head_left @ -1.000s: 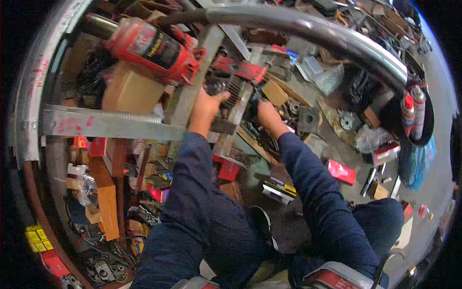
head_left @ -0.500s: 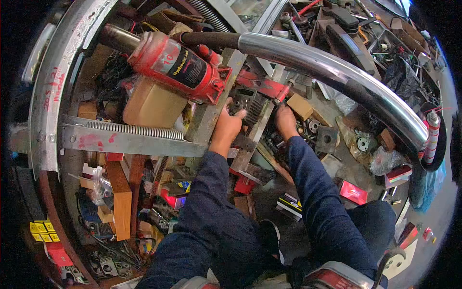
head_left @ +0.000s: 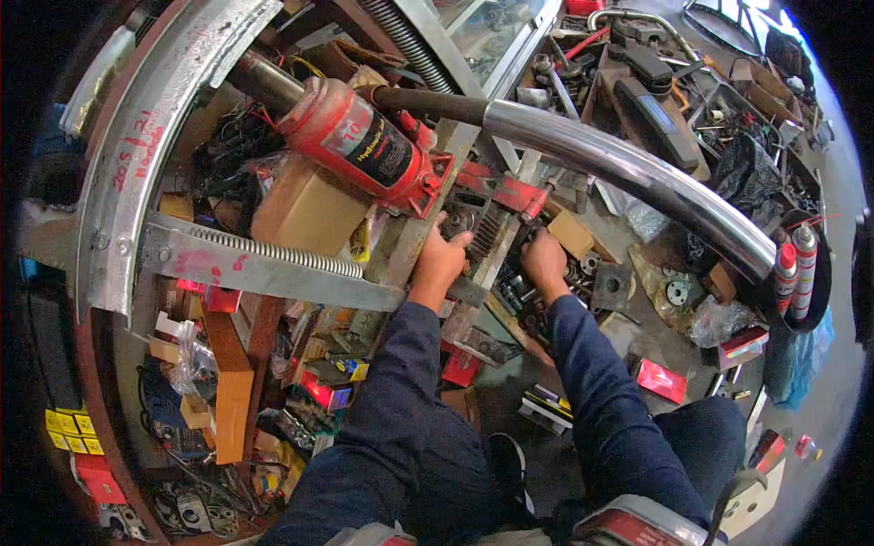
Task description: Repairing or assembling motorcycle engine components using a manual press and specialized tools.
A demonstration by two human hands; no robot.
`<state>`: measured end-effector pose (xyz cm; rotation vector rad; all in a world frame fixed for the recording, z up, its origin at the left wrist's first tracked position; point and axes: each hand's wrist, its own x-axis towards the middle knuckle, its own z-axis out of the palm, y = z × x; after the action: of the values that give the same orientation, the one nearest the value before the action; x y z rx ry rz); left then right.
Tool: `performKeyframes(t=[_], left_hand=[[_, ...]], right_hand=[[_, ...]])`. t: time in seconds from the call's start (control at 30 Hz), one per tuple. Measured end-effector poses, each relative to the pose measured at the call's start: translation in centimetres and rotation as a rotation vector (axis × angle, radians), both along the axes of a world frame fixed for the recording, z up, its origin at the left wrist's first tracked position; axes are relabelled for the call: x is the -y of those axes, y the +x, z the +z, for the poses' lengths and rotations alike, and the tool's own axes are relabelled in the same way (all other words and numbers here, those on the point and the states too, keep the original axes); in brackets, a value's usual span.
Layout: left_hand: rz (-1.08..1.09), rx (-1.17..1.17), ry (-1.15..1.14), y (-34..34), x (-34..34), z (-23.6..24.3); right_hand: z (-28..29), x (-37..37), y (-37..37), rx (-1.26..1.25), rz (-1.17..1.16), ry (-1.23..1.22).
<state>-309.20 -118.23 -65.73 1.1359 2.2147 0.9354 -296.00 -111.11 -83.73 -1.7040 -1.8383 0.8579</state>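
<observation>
A dark finned metal part, like a small engine cylinder, lies in the steel press frame beside the red hydraulic bottle jack. Against its near left side is my left hand, thumb over the part and fingers curled down out of sight. To the right, just past the frame's bar, my right hand is closed, its fingertips turned away; whatever it holds is hidden. A red metal bracket spans the frame beyond both hands.
A long chrome pipe slants across the right, toward two spray cans. At left runs a steel beam with a coil spring. Loose metal parts, a small cardboard box and a red box lie around.
The whole view has shifted, so the jack and frame appear lower and further right. Both hands stay at the finned part and frame, with little visible movement of their own.
</observation>
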Motion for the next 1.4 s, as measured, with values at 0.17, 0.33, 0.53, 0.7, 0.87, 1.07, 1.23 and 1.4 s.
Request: performKeyframes(t=[0.17,0.33,0.53,0.7,0.87,1.07,1.23,1.4], left_hand=[[-0.030,0.057,-0.045,0.0,0.0,0.3],[0.008,0.076,-0.080,-0.6,0.4,0.0],[-0.090,-0.027,-0.023,-0.8,0.7,0.2],[-0.096,-0.268,-0.119,2.0,1.7,2.3],[-0.505,-0.666,0.110,8.1,4.0,5.3],[-0.738,-0.034,0.218,13.6,6.2,6.4],[-0.349,0.648,0.223,9.1,4.9,2.2],[0.022,0.391,0.265,2.1,4.6,-4.1]], right_hand=[[2.4,2.1,2.3,-0.028,-0.111,0.097],[6.9,2.0,7.4,-0.177,-0.009,-0.013],[13.2,2.4,13.4,-0.660,0.085,-0.286],[17.2,3.8,16.7,-0.921,0.177,-0.331],[20.1,4.9,18.4,-0.748,0.220,-0.139],[22.8,7.7,17.0,-0.379,0.436,0.286],[23.2,8.3,16.5,-0.662,0.308,0.026],[22.6,6.7,18.2,-0.739,0.262,-0.010]])
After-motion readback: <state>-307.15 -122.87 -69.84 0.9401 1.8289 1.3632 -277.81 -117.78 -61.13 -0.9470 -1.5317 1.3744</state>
